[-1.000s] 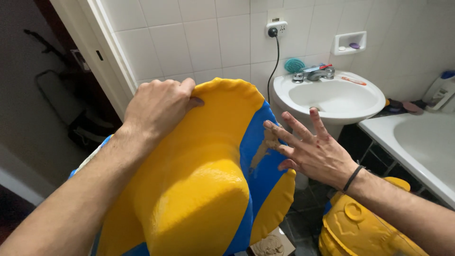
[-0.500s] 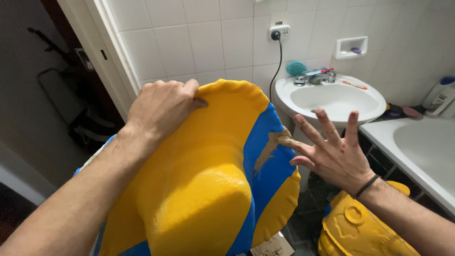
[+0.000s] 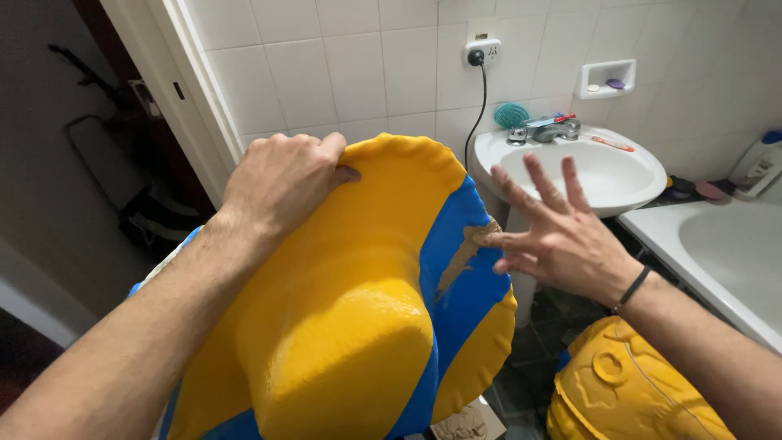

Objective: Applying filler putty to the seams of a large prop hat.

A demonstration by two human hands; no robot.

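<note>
A large yellow and blue inflatable toy point(image 3: 358, 310) fills the lower middle of the view. My left hand point(image 3: 281, 183) grips its yellow top edge. A brownish smear point(image 3: 460, 253) runs down the blue panel on its right side. My right hand point(image 3: 554, 236) is spread open beside that panel, with its fingertips at or near the smear. A dark band circles my right wrist.
A white washbasin point(image 3: 643, 175) with a tap stands behind my right hand. A bathtub rim point(image 3: 692, 261) runs along the right. Another yellow inflatable piece point(image 3: 627, 391) lies on the dark floor at lower right. A plug and cable hang from a wall socket point(image 3: 478, 53). An open doorway is at left.
My right hand drew slightly away from the blue panel, then came back to the smear with fingers spread. My left hand kept its grip on the top edge.
</note>
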